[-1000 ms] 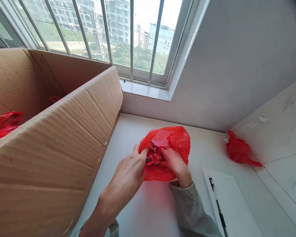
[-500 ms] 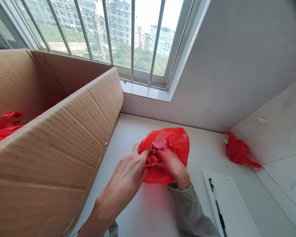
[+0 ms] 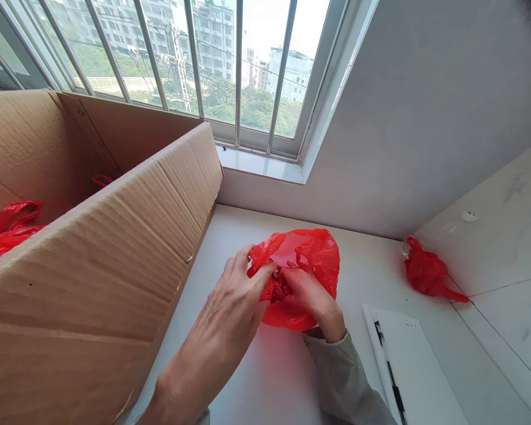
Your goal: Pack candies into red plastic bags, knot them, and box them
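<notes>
A red plastic bag (image 3: 323,251) stands with its mouth gaping on the white tabletop. Inside it lies a dark red packet (image 3: 279,288) with a pale printed pattern; how many there are I cannot tell. My left hand (image 3: 230,301) is at the bag's left rim, thumb over the inside and fingers spread apart along the outside, the plastic loose between them. My right hand (image 3: 312,295) reaches into the bag from the right, its fingers bent together against the patterned packet. The plastic and the packet partly hide its fingertips.
A tall cardboard box (image 3: 128,248) fills the left side, with red plastic bags (image 3: 11,230) inside. At the right wall sits another red bag (image 3: 427,268). A white flat board (image 3: 425,360) with a black pen (image 3: 396,392) along its edge lies at right. A barred window is behind.
My left hand has loosened on the rim, its fingers lifting and spreading. My right hand has pushed slightly deeper among the contents, and the patterned packet has shifted and is less visible.
</notes>
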The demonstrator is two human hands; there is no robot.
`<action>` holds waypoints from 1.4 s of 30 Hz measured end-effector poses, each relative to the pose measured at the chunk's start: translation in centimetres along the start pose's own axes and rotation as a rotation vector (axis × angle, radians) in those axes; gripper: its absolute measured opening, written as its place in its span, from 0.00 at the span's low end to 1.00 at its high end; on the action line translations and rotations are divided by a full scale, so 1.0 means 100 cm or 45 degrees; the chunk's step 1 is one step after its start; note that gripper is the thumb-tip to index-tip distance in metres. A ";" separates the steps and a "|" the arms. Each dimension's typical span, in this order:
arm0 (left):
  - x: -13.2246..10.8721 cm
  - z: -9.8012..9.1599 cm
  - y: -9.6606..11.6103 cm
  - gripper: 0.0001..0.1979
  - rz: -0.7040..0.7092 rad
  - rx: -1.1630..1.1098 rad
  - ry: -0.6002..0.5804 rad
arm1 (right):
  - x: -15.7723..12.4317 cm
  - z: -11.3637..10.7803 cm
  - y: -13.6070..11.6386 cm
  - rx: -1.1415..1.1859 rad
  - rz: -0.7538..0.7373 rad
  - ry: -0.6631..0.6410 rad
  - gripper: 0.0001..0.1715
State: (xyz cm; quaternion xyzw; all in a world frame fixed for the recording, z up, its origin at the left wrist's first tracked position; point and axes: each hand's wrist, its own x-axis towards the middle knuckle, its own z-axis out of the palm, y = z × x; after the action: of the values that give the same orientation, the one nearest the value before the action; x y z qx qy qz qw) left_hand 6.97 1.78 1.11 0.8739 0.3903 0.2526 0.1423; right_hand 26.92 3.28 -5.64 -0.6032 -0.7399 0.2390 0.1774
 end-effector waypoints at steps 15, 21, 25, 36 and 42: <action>0.013 0.007 0.018 0.18 0.066 -0.256 0.043 | -0.032 -0.048 -0.026 -0.105 -0.206 0.282 0.08; 0.016 0.006 0.015 0.09 -0.071 -0.290 -0.048 | -0.041 -0.053 -0.034 -0.041 -0.307 0.315 0.10; 0.017 0.003 0.011 0.09 -0.087 -0.268 -0.006 | -0.043 -0.055 -0.033 0.043 -0.312 0.308 0.10; 0.017 -0.005 0.011 0.09 -0.124 -0.477 -0.020 | -0.046 -0.061 -0.035 0.470 -0.275 0.292 0.05; 0.016 0.000 0.006 0.09 -0.214 -0.524 -0.086 | -0.041 -0.056 -0.040 0.598 -0.241 0.425 0.07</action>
State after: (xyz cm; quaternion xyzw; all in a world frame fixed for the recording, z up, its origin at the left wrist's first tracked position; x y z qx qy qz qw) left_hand 8.25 2.63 1.90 0.7987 0.3970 0.2848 0.3513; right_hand 27.61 -0.62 1.33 -0.5051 -0.6779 0.2837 0.4526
